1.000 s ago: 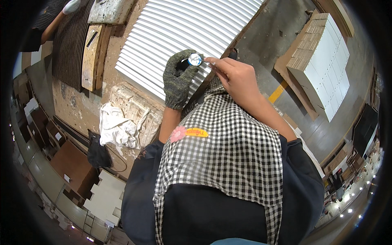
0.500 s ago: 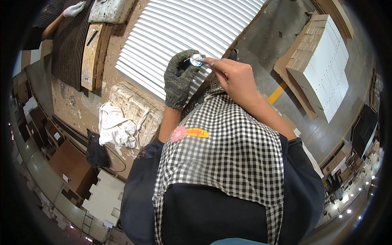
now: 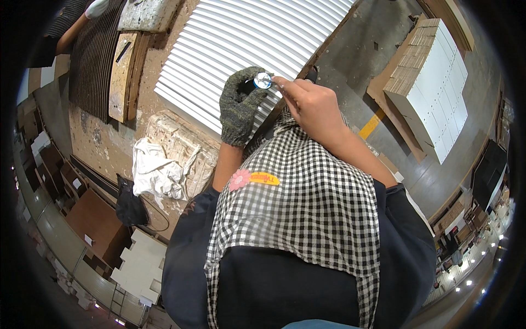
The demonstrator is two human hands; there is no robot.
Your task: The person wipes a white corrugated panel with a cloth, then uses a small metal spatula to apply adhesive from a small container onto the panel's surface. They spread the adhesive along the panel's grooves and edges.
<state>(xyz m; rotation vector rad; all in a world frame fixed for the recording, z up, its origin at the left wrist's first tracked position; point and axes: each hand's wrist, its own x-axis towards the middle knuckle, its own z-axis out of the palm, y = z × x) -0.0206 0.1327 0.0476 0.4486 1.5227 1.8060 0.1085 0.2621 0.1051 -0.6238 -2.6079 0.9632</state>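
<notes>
My left hand (image 3: pixel 240 107), in a dark grey-green knitted glove, is closed around a small round blue-rimmed container (image 3: pixel 262 81). White, partly greyish material shows at its top. My bare right hand (image 3: pixel 313 103) has its fingers pinched together at the container's right edge. Whatever those fingers grip, if anything, is too small to make out. Under and beyond both hands lie long white ridged strips (image 3: pixel 246 38), side by side on a worn, stained worktable (image 3: pixel 93 145).
At left, a white cloth (image 3: pixel 159 167) lies on a paint-spattered block (image 3: pixel 181 129). Beyond are a wooden block (image 3: pixel 123 82) and dark ridged strips (image 3: pixel 90 77), near another person's white-gloved hand (image 3: pixel 97 7). A stack of white-faced boards (image 3: pixel 433 93) stands right, on the floor.
My right fingertips have shifted slightly at the container's edge, and more of its white top shows. The other person's gloved hand has moved up and left, toward the picture's edge.
</notes>
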